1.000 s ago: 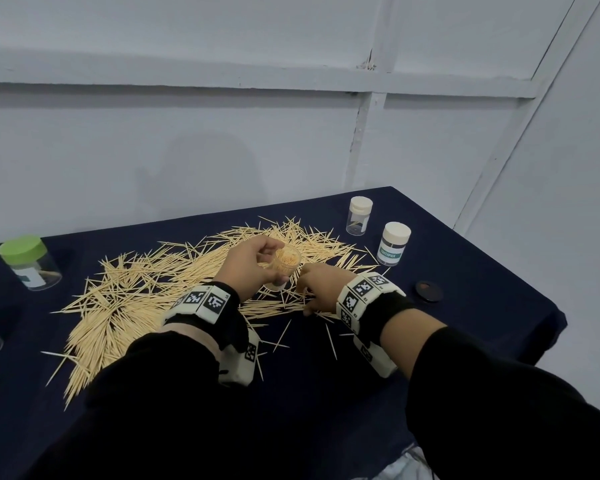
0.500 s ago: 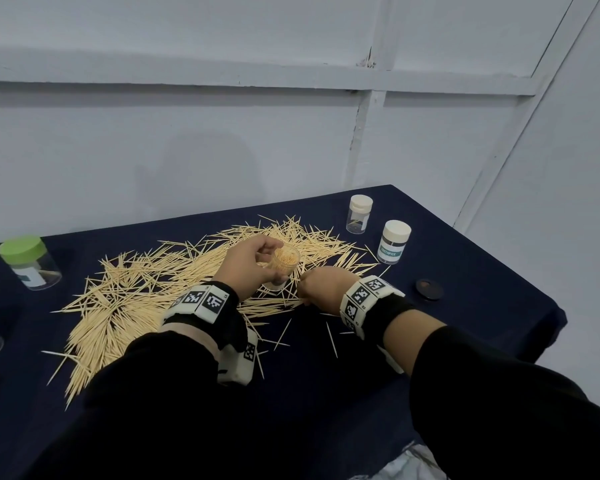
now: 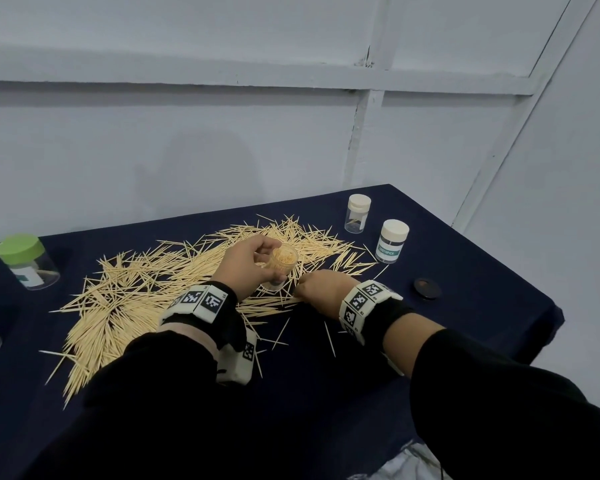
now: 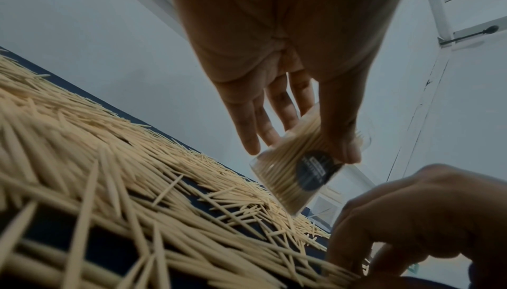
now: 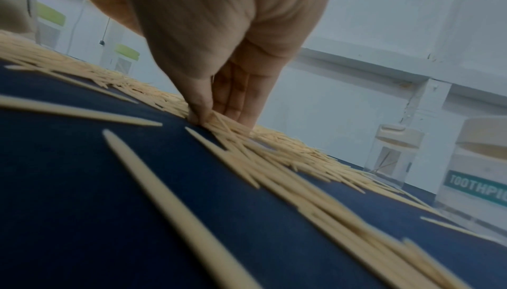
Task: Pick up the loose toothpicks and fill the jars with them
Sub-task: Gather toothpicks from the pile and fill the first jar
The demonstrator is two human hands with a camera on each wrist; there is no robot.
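A wide heap of loose toothpicks [image 3: 136,292] covers the dark blue tablecloth [image 3: 465,271]. My left hand [image 3: 246,268] grips a clear open jar [image 3: 282,265] packed with toothpicks and holds it tilted just above the heap; the left wrist view shows the same jar [image 4: 299,170] between thumb and fingers. My right hand [image 3: 321,289] is down on the cloth beside the jar. Its thumb and fingertips [image 5: 203,113] pinch a small bunch of toothpicks [image 5: 227,128] at the heap's near edge.
Two capped jars stand at the back right: a clear one [image 3: 357,214] and a labelled one [image 3: 392,240]. A green-lidded jar [image 3: 26,261] stands at the far left. A dark round lid [image 3: 427,288] lies right of my hands. The table edge drops off at right.
My right hand has slid a little to the left along the cloth and closed its fingers on toothpicks. The left hand and jar have barely moved.
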